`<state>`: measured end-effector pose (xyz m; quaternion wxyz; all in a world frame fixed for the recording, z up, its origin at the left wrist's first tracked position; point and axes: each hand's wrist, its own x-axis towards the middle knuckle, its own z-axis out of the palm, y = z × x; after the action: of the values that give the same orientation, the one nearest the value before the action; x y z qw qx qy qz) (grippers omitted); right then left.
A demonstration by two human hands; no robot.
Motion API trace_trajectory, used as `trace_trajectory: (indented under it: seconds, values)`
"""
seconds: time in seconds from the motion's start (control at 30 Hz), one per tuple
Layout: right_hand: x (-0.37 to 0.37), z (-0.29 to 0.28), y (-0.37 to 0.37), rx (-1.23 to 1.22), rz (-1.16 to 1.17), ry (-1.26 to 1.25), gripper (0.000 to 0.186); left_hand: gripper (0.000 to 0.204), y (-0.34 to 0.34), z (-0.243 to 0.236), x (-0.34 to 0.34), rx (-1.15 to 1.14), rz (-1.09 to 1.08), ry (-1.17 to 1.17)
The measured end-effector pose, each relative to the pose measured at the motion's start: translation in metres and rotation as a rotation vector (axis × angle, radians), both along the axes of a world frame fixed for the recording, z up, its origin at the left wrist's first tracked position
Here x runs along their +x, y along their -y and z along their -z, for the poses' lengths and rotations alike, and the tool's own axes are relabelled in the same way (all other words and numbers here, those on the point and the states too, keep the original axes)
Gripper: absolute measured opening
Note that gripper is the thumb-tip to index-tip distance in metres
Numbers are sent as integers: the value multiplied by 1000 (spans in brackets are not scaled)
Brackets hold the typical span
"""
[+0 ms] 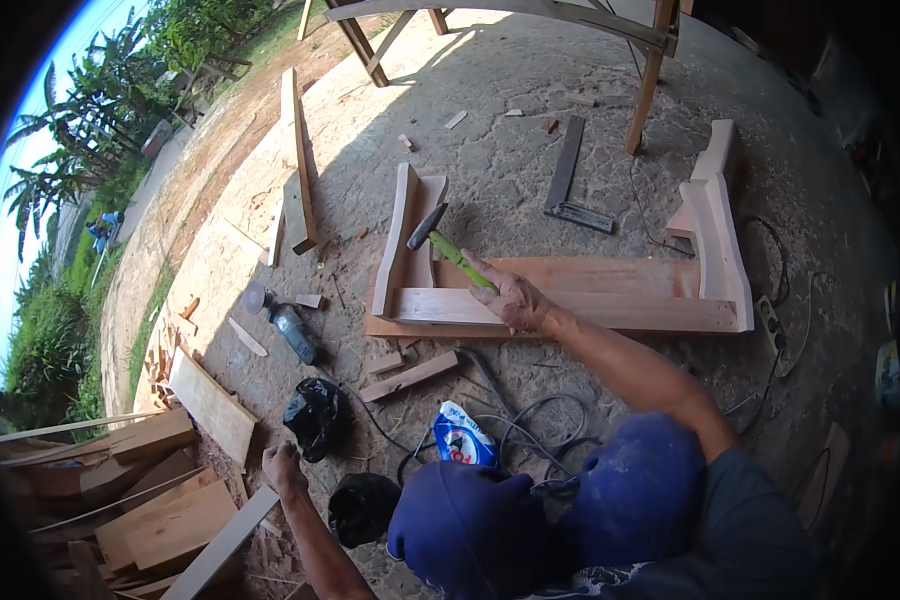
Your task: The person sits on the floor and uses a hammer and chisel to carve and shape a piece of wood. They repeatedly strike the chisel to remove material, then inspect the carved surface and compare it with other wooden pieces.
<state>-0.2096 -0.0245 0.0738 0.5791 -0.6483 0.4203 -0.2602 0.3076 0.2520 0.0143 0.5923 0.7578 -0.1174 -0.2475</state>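
A big concrete floor (530, 100) lies under everything, with cracks all over it. On it lies a wooden frame (570, 300) made of pale boards. It has a long flat board along the bottom, a curved piece standing at the left end and another curved piece at the right end.

At the lower left is a pile of wood planks (140, 490), lying every which way. One long plank (295, 160) lies on the floor above the frame, toward the grass.

The person kneels at the bottom, with blue knees (550, 510) in front of them. A black cable (530, 420) loops on the floor just past the knees, beside a small blue and white bag (462, 436).

A grinder (288, 325) lies left of the frame, with its round disc pointing up and left. Two black plastic bags (316, 415) sit near it, closer to the person. A flat metal square (570, 185) lies above the frame.

The right hand (515, 298) is closed tight around the green handle of a hammer (448, 248). The hammer is over the left part of the frame, and its dark head is up by the curved left piece.

The left hand (283, 467) rests down on the floor next to the plank pile. Its fingers are curled, but I cannot tell if it holds anything.
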Motion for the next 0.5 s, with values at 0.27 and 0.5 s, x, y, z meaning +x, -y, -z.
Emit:
trace_trajectory:
  seconds: [0.27, 0.5]
  values:
    - [4, 10, -1, 34, 47, 7, 64, 19, 124, -44, -154, -170, 320, -6]
    - [3, 18, -2, 41, 33, 129, 64, 14, 202, -17, -258, -257, 439, 110]
